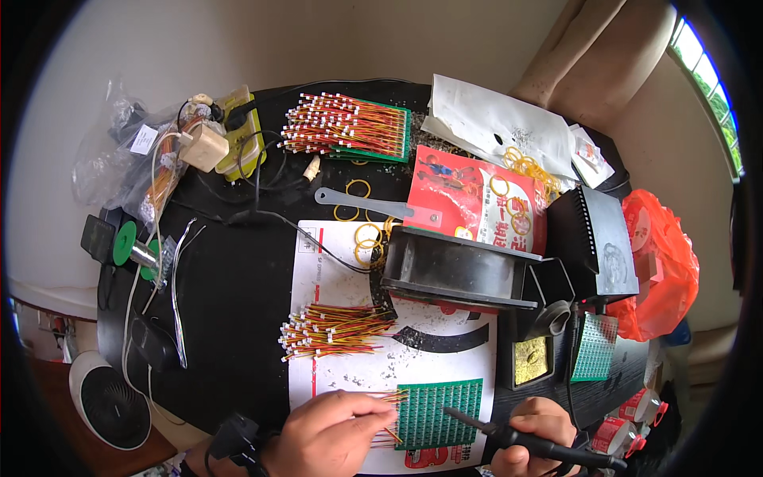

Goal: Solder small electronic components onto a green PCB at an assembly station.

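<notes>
Your left hand [322, 437] pinches thin wires [389, 393] between thumb and fingertips at the board's left edge; how many are fixed, I cannot tell. Beyond, a loose heap [338, 331] lies unattached, with wired boards [354, 127] stacked farther back. The green board [437, 401] sits before you; your right hand [540, 425] wraps the soldering iron [517, 440], tip over it. A fan [115, 404], black table [230, 286], white sheet [342, 282], pale wall [334, 40] and window [707, 79] surround you.

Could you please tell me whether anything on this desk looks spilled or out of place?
Yes: small specks lie strewn across the white sheet between the loose wire bundle and the green circuit board, looking like spilled debris. Yellow rubber bands are also scattered on and beside the red hand fan, rather than gathered.
</notes>
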`<state>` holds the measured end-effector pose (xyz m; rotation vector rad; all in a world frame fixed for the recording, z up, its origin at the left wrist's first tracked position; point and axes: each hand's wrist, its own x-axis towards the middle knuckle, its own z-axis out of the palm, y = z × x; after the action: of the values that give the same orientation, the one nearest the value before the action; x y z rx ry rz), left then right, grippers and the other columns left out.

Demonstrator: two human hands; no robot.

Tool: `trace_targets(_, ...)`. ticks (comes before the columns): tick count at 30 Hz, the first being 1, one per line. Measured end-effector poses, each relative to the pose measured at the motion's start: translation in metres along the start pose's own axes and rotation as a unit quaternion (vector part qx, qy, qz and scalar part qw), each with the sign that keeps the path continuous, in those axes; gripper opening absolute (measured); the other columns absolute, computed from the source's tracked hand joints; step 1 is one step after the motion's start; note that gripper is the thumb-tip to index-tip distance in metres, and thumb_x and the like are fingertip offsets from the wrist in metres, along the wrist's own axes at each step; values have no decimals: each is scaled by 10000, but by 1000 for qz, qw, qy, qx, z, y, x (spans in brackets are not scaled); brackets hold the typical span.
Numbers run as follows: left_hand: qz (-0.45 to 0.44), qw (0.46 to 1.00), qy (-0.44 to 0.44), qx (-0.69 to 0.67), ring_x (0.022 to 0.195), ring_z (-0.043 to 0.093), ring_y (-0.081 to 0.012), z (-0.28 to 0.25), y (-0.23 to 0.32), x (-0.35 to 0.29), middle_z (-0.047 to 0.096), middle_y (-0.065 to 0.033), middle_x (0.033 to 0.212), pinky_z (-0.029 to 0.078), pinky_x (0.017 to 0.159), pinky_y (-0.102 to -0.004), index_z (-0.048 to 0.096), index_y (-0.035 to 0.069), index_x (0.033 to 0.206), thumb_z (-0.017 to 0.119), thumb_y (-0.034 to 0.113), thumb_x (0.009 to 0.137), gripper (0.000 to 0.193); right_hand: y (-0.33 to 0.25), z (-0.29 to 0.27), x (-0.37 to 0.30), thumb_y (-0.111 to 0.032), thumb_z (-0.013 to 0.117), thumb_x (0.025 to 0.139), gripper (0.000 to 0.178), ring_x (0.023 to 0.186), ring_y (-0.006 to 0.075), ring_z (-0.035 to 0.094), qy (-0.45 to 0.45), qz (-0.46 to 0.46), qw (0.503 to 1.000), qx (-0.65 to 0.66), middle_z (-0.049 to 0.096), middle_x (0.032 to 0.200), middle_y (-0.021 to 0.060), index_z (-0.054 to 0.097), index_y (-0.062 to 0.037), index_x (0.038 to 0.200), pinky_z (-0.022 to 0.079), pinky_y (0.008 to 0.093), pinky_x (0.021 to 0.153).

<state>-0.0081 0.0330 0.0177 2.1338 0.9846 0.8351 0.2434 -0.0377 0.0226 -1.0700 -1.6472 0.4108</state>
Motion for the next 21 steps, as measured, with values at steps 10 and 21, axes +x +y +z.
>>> trace_targets(10,85,995,-31,36,853,691,-316,15,-4,-6,684,-153,943,577,768,-379,715,-50,1013,698,-28,838,177,-10,10,11,-29,736,856,179,490,286,538,-55,77,995,-18,557,665,147,603,58,940,420,377,478)
trace_targets(21,81,987,-53,129,776,693,-246,20,-7,-6,690,-89,893,597,688,-348,744,-12,943,717,-8,777,167,-6,15,9,-13,773,827,200,476,268,548,-69,55,996,-16,559,645,131,603,56,906,429,352,469)
